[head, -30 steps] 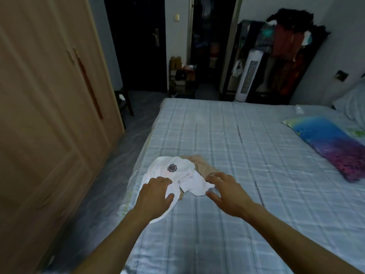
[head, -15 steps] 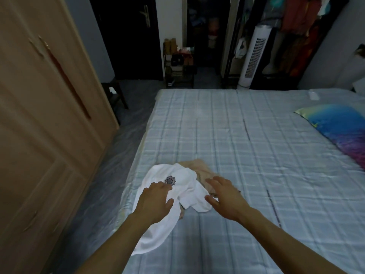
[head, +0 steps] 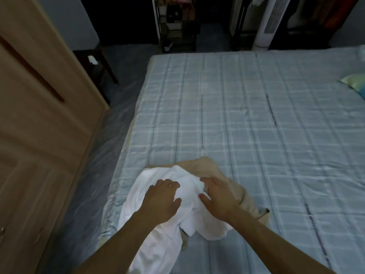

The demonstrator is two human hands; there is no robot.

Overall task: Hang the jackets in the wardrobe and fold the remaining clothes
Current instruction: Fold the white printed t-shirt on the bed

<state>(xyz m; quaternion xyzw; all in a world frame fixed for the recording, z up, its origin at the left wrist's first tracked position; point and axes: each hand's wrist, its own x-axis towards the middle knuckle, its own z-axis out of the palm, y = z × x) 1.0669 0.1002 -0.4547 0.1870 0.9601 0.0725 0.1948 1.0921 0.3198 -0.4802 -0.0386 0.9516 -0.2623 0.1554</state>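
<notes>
L hand [head: 161, 202] lies palm-down on the white garment [head: 158, 244], fingers bent and bunching the cloth, so its grip is closed on the fabric; R hand [head: 217, 198] sits just beside it, fingers spread and slightly curled over the garment's right side, thumb apart, grip loose and not visibly pinching anything. Compared w/ 0.5 s ago both hands are further onto the cloth and closer together; the small round logo seen betw. them then is now covered or folded under. The white garment is crumpled near the bed's left edge, lower part trailing toward the near edge of the view. Under it and to the right lies a beige garment [head: 209, 169], touching it, w/ a corner sticking out by the R forearm. Both rest on the bed [head: 256, 125], covered in a pale blue checked sheet. Camera has tilted down vs. before: more bed surface shows, less of the back of the room. Left of the bed is the closed wooden wardrobe [head: 39, 115], grey floor betw. them. Far end: a dark stool [head: 96, 62], a shelf rack [head: 177, 22], a white tower fan [head: 270, 22]. A colourful pillow [head: 353, 84] peeks in at the right edge.
</notes>
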